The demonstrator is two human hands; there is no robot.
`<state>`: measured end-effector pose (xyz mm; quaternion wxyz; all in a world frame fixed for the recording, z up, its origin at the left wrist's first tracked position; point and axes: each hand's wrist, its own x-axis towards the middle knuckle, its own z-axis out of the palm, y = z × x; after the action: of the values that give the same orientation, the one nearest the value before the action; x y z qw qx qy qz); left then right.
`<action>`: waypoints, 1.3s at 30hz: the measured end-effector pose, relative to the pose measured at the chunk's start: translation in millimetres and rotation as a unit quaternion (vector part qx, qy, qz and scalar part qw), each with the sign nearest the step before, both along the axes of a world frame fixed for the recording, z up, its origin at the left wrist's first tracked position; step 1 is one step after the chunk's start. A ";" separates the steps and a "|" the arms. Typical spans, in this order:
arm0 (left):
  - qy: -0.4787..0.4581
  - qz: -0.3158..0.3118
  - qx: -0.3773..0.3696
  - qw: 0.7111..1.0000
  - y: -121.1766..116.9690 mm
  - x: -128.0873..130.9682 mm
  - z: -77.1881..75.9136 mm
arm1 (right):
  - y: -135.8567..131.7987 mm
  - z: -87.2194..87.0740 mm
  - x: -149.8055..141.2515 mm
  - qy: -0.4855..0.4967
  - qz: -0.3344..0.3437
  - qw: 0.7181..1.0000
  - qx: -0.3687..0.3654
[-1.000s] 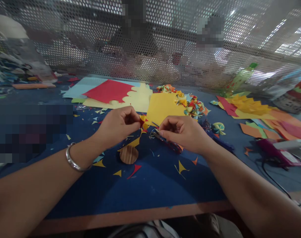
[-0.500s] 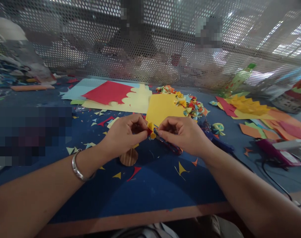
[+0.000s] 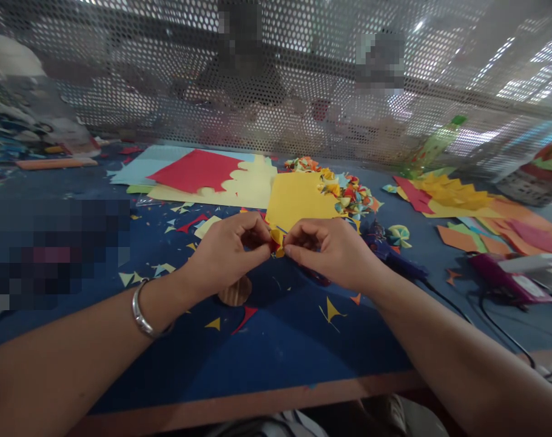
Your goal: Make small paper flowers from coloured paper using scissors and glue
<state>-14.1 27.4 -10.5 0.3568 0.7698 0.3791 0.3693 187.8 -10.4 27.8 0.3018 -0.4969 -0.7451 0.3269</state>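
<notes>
A small folded yellow and red paper piece (image 3: 278, 243) is pinched between the thumb and fingers of my left hand (image 3: 235, 246). My right hand (image 3: 330, 249) closes thumb and fingertips at the right edge of the same piece, so both hands meet there. A thin bluish sliver shows just above it; what it is I cannot tell. Partly covered by my right hand are scissors (image 3: 319, 279), of which a dark red handle shows. Below my left hand lies a round wooden disc (image 3: 236, 292). Paper scraps (image 3: 332, 310) are scattered around on the blue tabletop.
Behind my hands lie a yellow sheet (image 3: 292, 194), a red sheet (image 3: 198, 170) and a heap of folded paper pieces (image 3: 353, 194). To the right are a dark blue glue gun (image 3: 401, 262) with a cable, a purple device (image 3: 503, 279) and coloured paper. A perforated metal screen (image 3: 167, 91) rises behind.
My left hand has moved right, carrying the folded piece to my right hand. The right fingertips have shifted slightly left and now touch it. The view has drifted slightly.
</notes>
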 end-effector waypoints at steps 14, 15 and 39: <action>0.050 0.013 0.024 0.998 -1.3 1.0 4.1 | 0.9 -0.5 -0.9 -0.002 0.008 1.000 -0.029; 0.039 0.011 0.011 0.999 -0.7 0.9 3.5 | 0.8 -0.2 -0.4 0.002 0.008 0.999 -0.033; -0.169 -0.056 -0.091 0.980 -3.5 -2.6 11.0 | 4.6 2.9 9.1 0.136 0.056 0.982 -0.119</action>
<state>-16.8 23.9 0.5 0.5043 0.6807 0.3019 0.4372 196.8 -5.8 30.7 0.3202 -0.4374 -0.6795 0.4945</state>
